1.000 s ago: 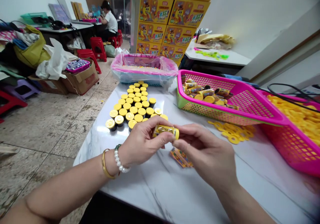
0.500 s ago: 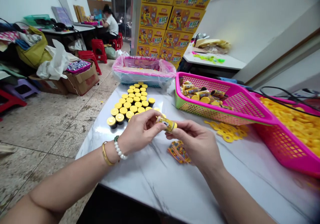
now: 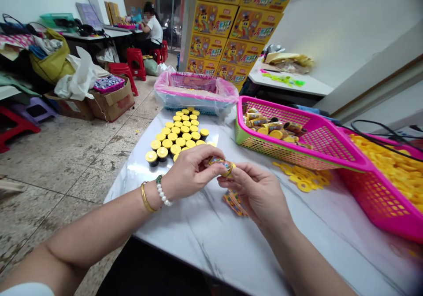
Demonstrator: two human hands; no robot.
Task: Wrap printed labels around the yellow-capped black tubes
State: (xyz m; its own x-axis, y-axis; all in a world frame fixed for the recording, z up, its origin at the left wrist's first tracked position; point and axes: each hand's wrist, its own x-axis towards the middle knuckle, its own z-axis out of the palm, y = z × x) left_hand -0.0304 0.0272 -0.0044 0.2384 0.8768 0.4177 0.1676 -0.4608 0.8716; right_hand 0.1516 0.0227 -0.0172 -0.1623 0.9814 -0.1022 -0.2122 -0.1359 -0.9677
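Between my two hands, above the marble-patterned table [image 3: 185,238], is a small printed tube [image 3: 222,163] with a yellow end, lying sideways. My left hand [image 3: 194,168] pinches its printed body between thumb and fingers. At the yellow end, the thumb and fingers of my right hand [image 3: 257,186] close on the same tube. Partly hidden behind my right hand, a small pile of colourful printed labels [image 3: 234,202] lies on the table. Beyond my left hand stand several black cups with yellow lids [image 3: 167,143], grouped in rows.
A pink and green basket [image 3: 297,155] holds printed tubes. Right of it, a pink basket [image 3: 380,199] holds yellow plastic parts. Yellow rings [image 3: 306,179] lie nearby. A plastic-lined basket [image 3: 198,100] stands at the back, before stacked yellow boxes [image 3: 214,18]. A person [image 3: 153,27] sits far off.
The tube has turned in my fingers, so a different, more colourful side of its print shows. Both hands stay together on it. The whole view has shifted slightly.
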